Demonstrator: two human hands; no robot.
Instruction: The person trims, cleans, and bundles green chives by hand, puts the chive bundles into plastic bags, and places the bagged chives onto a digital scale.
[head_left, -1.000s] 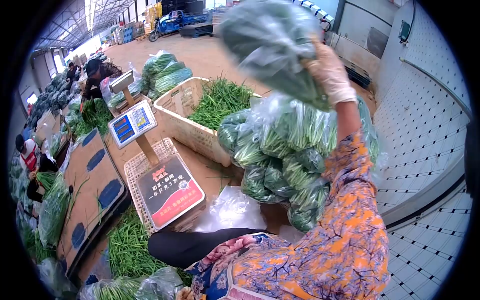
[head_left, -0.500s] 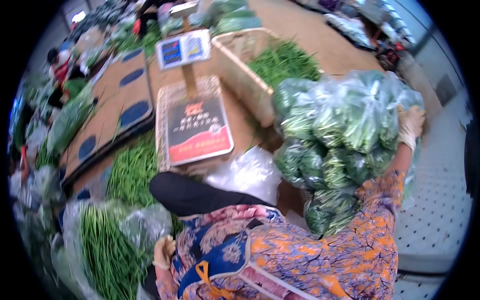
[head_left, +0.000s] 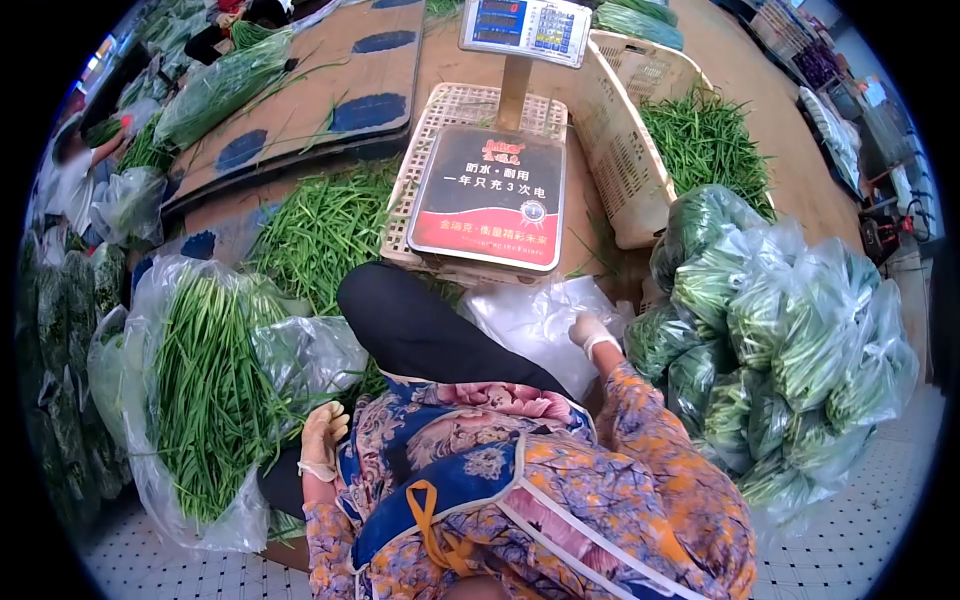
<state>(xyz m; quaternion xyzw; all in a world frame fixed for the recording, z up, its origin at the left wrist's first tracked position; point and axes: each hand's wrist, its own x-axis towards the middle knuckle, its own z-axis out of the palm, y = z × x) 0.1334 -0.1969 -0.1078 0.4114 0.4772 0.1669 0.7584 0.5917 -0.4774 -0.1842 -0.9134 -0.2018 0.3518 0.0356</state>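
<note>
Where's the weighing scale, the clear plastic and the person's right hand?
Weighing scale (head_left: 488,198): head view, on its platform.
Clear plastic (head_left: 532,328): head view, on its wrinkled middle.
Right hand (head_left: 592,333): head view, on its middle.

Beyond the left edge of a brown, blue-patched board (head_left: 290,130) is a person (head_left: 76,195); a pale bundle (head_left: 830,138) lies toward the right edge of the floor (head_left: 750,85).

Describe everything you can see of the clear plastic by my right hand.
The clear plastic looks thin, crumpled and shiny, like film or bags; piece count unclear. It lies between the weighing scale and the black-trousered leg, left of the bagged greens. The right hand, fingers curled, is at its edge; I can't tell whether it grips.
</note>
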